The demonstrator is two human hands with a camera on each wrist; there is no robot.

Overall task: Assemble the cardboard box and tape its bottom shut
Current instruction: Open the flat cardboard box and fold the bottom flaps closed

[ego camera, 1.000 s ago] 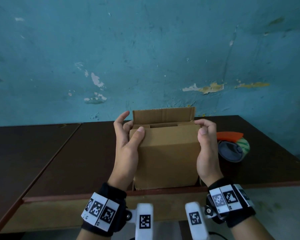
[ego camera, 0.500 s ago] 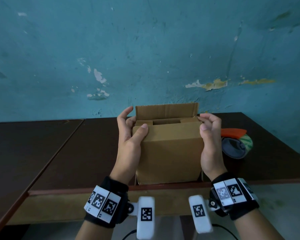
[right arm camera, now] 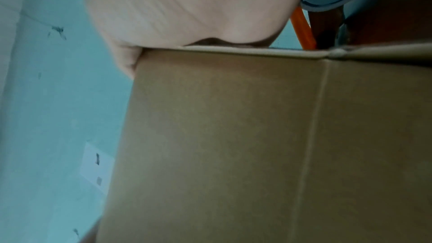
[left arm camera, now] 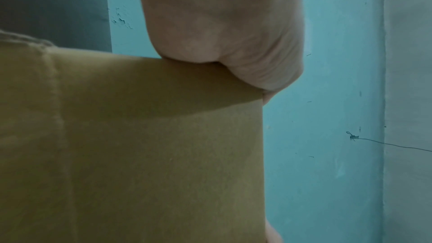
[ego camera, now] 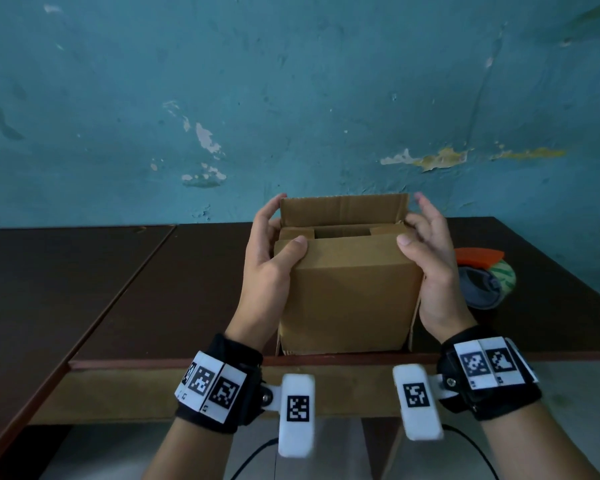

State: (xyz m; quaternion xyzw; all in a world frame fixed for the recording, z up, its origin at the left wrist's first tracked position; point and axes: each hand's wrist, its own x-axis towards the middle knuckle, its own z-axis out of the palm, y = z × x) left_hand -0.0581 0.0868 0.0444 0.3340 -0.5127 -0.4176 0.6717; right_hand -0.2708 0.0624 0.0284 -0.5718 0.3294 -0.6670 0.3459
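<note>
A brown cardboard box [ego camera: 347, 292] stands on the dark table [ego camera: 174, 292] near its front edge. Its near flap and both side flaps are folded in, and the far flap stands upright. My left hand [ego camera: 274, 230] grips the top left corner, thumb on the near flap, fingers beside the far flap. My right hand [ego camera: 414, 225] holds the top right corner, thumb on the near flap, fingers raised by the far flap's corner. Both wrist views show a palm against cardboard [left arm camera: 140, 154] [right arm camera: 222, 136]. A tape dispenser [ego camera: 482, 278] with an orange top lies right of the box.
A teal wall with peeling paint [ego camera: 291, 98] rises right behind the table. A second table top [ego camera: 49, 271] adjoins on the left. The table's front edge [ego camera: 326, 360] runs just below the box, with floor and a cable beneath.
My right hand's fingers have uncurled and lifted from the folded side flap toward the far flap's corner. The left hand keeps its grip and the box stays in place.
</note>
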